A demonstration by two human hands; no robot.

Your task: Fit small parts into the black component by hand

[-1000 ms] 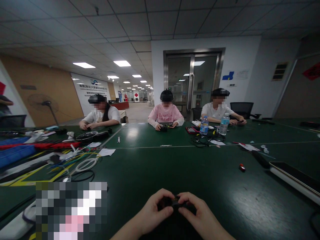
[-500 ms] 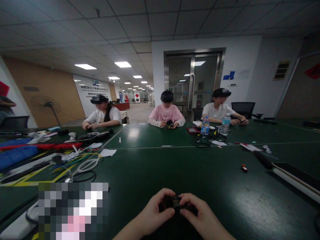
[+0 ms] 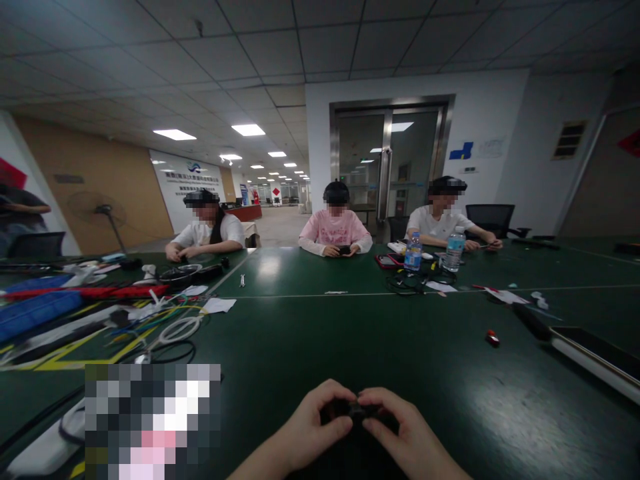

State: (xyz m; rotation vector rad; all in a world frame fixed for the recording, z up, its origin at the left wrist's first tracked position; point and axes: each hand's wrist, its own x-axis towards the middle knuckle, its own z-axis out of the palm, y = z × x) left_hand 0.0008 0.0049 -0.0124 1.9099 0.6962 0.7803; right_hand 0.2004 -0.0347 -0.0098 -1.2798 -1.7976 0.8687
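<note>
a: item one, what do the hands hold?

b: i see the left hand (image 3: 310, 427) and the right hand (image 3: 400, 437) drawn together at the bottom edge, fingertips closed from both sides on a small black part (image 3: 356, 410). it sits between the thumbs, just above the green table (image 3: 310, 333). its shape is mostly hidden by the fingers; dark and hard-looking, no marking i can read.

a: item two, any writing?

b: a white wall sign (image 3: 193, 180) down the hall carries a blue logo and a line of characters, too small to read. a blue block emblem (image 3: 461, 151) sits beside the steel-framed glass door (image 3: 387, 167). the pink sweatshirt (image 3: 335, 230) has lettering, blurred. two water bottles (image 3: 414, 251) show blue labels, unreadable.

a: item three, materials on the table?

b: matte green top with a thin white line across it. to my left: a white cable coil (image 3: 179, 329), black looped cord, yellow strips, a long red bar (image 3: 85, 291), a blue tray (image 3: 35, 310). to my right: a small red piece (image 3: 493, 338), and a flat dark panel with a white edge (image 3: 595, 353). three seated people across the table, each with hands on small dark objects.
</note>
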